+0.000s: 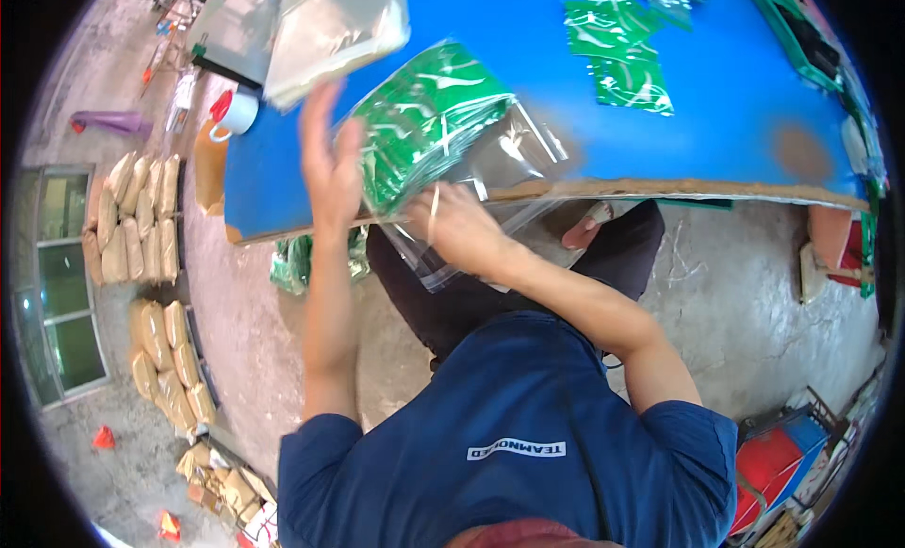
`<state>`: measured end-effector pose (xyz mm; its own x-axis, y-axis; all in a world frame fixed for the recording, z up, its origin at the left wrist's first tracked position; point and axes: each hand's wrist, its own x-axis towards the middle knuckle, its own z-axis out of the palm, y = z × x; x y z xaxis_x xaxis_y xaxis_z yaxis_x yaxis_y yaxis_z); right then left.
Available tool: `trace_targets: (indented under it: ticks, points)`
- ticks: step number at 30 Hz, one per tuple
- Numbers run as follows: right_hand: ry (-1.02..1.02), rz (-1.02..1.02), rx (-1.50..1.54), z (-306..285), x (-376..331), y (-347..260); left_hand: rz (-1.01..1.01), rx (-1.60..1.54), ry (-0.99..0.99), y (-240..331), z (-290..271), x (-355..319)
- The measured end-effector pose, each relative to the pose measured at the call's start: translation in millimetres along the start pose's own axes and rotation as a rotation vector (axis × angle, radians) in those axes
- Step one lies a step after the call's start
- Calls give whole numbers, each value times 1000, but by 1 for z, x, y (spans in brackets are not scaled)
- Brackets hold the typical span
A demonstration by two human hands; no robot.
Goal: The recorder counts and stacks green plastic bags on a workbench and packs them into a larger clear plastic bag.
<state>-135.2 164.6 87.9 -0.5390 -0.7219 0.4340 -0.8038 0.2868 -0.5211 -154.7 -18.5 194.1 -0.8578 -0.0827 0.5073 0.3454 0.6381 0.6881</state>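
A stack of flat green plastic packets (429, 114) sits at the near edge of the blue table (698, 147), tilted toward me. Around its lower right side spreads a clear plastic bag (517, 150), which hangs over the edge toward my lap. It seems to enclose part of the stack, but glare hides how far. My right hand (457, 229) has its fingers curled on the clear bag just below the packets. Beside the stack's left side, my left hand (332, 166) is raised with its fingers stretched and slightly blurred, holding nothing.
More green packets (617, 53) lie at the far right of the table. A pile of clear plastic sheets (335, 34) is at the far left, near a white mug (238, 113). Filled brown sacks (141, 218) stand on the left floor. Green bundles (292, 263) lie under the table.
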Motion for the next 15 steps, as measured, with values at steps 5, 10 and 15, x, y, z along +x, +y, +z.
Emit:
trace_targets:
  ticks: [5,10,15]
  points:
    - [81,-1,-7,-1,1,1,-603,-145,310,30,31,-163]
    - [96,-131,78,12,23,8,-805,-409,377,22,58,-204]
    - [-13,-196,54,22,24,2,-821,-515,426,5,36,-215]
